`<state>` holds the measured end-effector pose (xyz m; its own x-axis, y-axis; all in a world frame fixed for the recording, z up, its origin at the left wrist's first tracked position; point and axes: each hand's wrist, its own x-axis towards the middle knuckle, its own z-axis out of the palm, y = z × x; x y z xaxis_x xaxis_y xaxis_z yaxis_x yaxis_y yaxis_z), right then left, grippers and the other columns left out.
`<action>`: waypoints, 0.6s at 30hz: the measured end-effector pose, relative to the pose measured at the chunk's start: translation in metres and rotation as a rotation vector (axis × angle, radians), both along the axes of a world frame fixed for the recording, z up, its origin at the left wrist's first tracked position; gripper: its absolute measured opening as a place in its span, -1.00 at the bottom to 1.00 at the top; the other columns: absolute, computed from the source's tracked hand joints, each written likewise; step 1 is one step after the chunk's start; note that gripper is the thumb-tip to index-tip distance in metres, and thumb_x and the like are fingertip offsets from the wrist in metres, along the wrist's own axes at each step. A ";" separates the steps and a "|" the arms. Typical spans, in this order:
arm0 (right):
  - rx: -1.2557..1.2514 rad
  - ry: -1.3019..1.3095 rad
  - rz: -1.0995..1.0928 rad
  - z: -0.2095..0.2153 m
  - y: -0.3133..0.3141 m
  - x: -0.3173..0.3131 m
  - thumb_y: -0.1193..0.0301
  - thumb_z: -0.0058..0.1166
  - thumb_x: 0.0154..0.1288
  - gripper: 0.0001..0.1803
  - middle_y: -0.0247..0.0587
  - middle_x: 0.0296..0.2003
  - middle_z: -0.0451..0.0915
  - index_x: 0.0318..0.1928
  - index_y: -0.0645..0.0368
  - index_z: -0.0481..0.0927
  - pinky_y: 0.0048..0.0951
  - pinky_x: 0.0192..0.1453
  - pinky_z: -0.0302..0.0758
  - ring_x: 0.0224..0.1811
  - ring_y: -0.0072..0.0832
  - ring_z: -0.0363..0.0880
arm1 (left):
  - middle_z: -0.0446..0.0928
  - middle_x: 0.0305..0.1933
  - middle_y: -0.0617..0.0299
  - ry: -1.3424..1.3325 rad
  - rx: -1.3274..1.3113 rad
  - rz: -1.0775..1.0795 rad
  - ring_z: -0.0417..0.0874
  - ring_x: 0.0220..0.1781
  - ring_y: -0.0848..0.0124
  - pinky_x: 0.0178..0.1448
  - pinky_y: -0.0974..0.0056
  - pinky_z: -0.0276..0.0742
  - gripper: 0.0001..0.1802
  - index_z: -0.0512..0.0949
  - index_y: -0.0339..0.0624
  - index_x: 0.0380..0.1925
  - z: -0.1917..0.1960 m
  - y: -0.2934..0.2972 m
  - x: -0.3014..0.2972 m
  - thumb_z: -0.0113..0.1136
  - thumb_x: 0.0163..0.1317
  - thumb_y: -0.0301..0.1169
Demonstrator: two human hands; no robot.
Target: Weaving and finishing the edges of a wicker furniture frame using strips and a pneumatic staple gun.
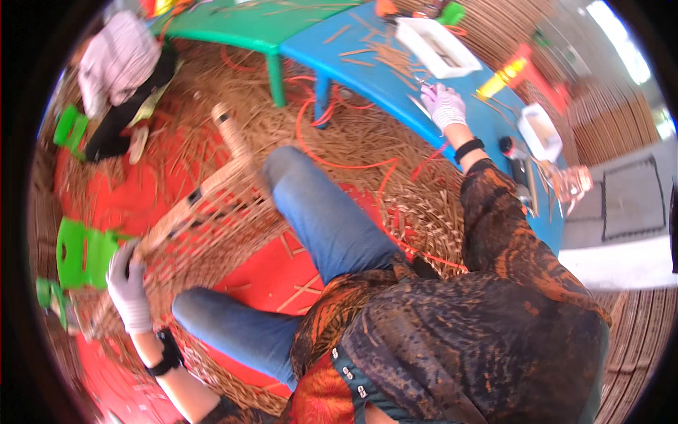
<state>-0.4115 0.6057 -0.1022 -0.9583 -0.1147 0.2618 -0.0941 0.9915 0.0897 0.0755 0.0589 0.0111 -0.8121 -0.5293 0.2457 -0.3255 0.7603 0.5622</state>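
My left hand (pixel 131 291), in a pale striped-cuff glove, curls its fingers at the near end of a wrapped bar on a woven frame (pixel 212 180). The frame has an open lattice of tan strips and leans beside my knees, its thick wrapped post pointing up and away. My right hand (pixel 446 108), gloved too, reaches to the blue table (pixel 395 85) with its fingers closed at a small purple-handled tool (pixel 428 90). Blur hides the tool's exact kind. Loose strips (pixel 395 62) lie just beyond that hand.
A long white tray (pixel 438 48), a smaller white box (pixel 539 132) and a yellow bottle (pixel 503 78) stand on the blue table. Beside it is a green table (pixel 233 25). An orange hose (pixel 339 161) winds over strip scraps. Another person (pixel 123 71) bends at far left; a green stool (pixel 88 254) stands nearer.
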 end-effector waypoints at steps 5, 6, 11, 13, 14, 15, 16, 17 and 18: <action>0.040 0.059 -0.166 -0.010 0.052 0.008 -0.14 0.10 0.33 -0.43 -0.05 0.01 0.63 0.10 0.02 0.58 0.04 0.23 0.40 0.14 -0.09 0.57 | 0.64 0.02 0.08 0.000 -0.030 -0.101 0.60 0.00 0.35 0.11 0.30 0.51 -0.60 0.61 -0.38 0.07 -0.015 -0.031 0.014 0.00 0.26 -0.54; 0.035 0.026 -0.212 -0.007 0.055 0.009 -0.14 0.08 0.34 -0.44 -0.11 0.02 0.63 0.10 0.01 0.59 0.06 0.24 0.35 0.13 -0.12 0.56 | 0.64 0.03 0.09 -0.030 0.031 -0.049 0.60 0.00 0.36 0.11 0.30 0.51 -0.59 0.61 -0.38 0.09 -0.017 -0.036 0.014 0.00 0.27 -0.53; -0.095 0.093 0.136 -0.002 0.043 0.022 -0.07 0.08 0.36 -0.51 -0.10 -0.07 0.63 -0.03 0.07 0.64 0.17 0.10 0.47 0.08 -0.10 0.59 | 0.62 0.06 0.14 -0.093 0.313 0.173 0.59 0.04 0.36 0.14 0.27 0.51 -0.60 0.59 -0.39 0.12 -0.012 -0.032 0.007 0.02 0.34 -0.47; -0.116 -0.030 0.247 -0.009 0.034 0.033 -0.03 0.07 0.36 -0.54 -0.05 -0.12 0.63 -0.11 0.12 0.64 0.12 0.05 0.53 0.03 -0.05 0.61 | 0.63 0.04 0.13 -0.028 0.091 -0.016 0.61 0.00 0.36 0.13 0.30 0.51 -0.61 0.60 -0.36 0.11 -0.007 -0.018 0.003 0.06 0.35 -0.43; -0.065 -0.089 0.333 -0.010 0.029 0.033 -0.01 0.06 0.37 -0.55 -0.02 -0.14 0.62 -0.16 0.16 0.63 0.07 0.04 0.56 -0.01 -0.02 0.62 | 0.64 0.04 0.12 -0.049 0.101 0.042 0.62 -0.01 0.36 0.13 0.31 0.51 -0.62 0.60 -0.35 0.11 -0.004 -0.011 0.002 0.08 0.35 -0.42; -0.071 -0.030 0.360 -0.013 0.028 0.039 -0.01 0.04 0.39 -0.54 0.05 -0.19 0.61 -0.19 0.19 0.60 -0.02 0.06 0.56 -0.05 0.02 0.63 | 0.65 0.01 0.10 -0.076 0.005 0.001 0.63 -0.04 0.30 0.17 0.27 0.51 -0.63 0.63 -0.33 0.07 0.002 -0.004 0.002 0.09 0.31 -0.43; -0.191 -0.105 0.338 -0.013 0.026 0.037 0.02 0.07 0.36 -0.54 0.13 -0.22 0.61 -0.18 0.23 0.59 0.04 0.07 0.52 -0.04 0.06 0.61 | 0.68 -0.03 0.06 -0.033 0.062 -0.023 0.65 -0.03 0.26 0.18 0.22 0.51 -0.65 0.66 -0.32 0.00 0.007 0.002 0.002 0.13 0.27 -0.42; -0.297 -0.115 0.317 -0.014 0.025 0.036 0.06 0.10 0.34 -0.57 0.20 -0.21 0.61 -0.18 0.25 0.59 0.09 0.07 0.49 -0.05 0.11 0.60 | 0.70 -0.09 0.02 -0.005 0.059 -0.025 0.68 -0.04 0.22 0.15 0.20 0.54 -0.67 0.68 -0.34 -0.05 0.011 0.009 0.000 0.18 0.22 -0.41; -0.330 -0.194 0.251 -0.012 0.024 0.032 0.08 0.11 0.33 -0.58 0.21 -0.17 0.62 -0.18 0.25 0.58 0.10 0.08 0.49 -0.04 0.15 0.59 | 0.71 -0.10 -0.01 -0.015 -0.055 -0.061 0.70 -0.02 0.16 0.15 0.18 0.55 -0.65 0.69 -0.32 -0.06 0.017 0.011 -0.001 0.23 0.16 -0.41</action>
<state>-0.3797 0.6299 -0.1138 -0.9465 -0.2897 0.1422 -0.3187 0.9085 -0.2703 0.0746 0.0700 0.0280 -0.8462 -0.4650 0.2603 -0.2861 0.8085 0.5142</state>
